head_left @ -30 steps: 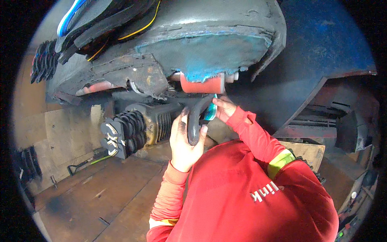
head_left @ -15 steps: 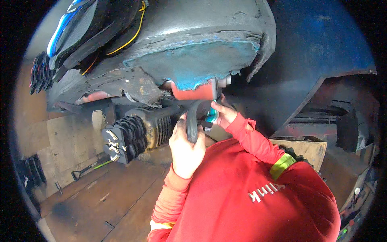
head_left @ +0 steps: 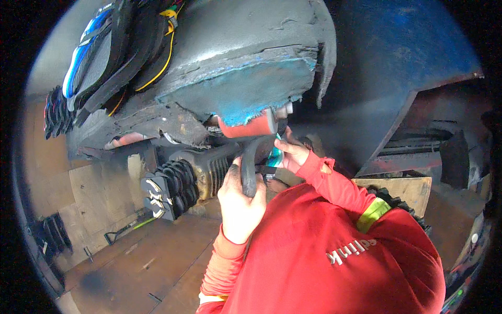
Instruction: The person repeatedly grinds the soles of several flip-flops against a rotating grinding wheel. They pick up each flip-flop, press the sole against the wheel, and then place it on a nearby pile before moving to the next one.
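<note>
Your L fingers [head_left: 232, 177] wrap the sole [head_left: 249, 167], R fingers [head_left: 292, 148] pinch its teal side; keep 'em clear of the roller [head_left: 250, 127].

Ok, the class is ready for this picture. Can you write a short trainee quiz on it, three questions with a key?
1. Multiple choice: what colour is the cylinder showing below the teal cloth?
A) yellow
B) red
C) white

2. True or false: the left hand is empty, with the dark curved piece lying on the floor.

3. Fill in the blank: in the picture, the row of dark pieces with cream shapes on its front is to the ____ of the person's hands.

Key: 1. B; 2. False, the left hand holds the dark curved piece; 3. left.
</note>
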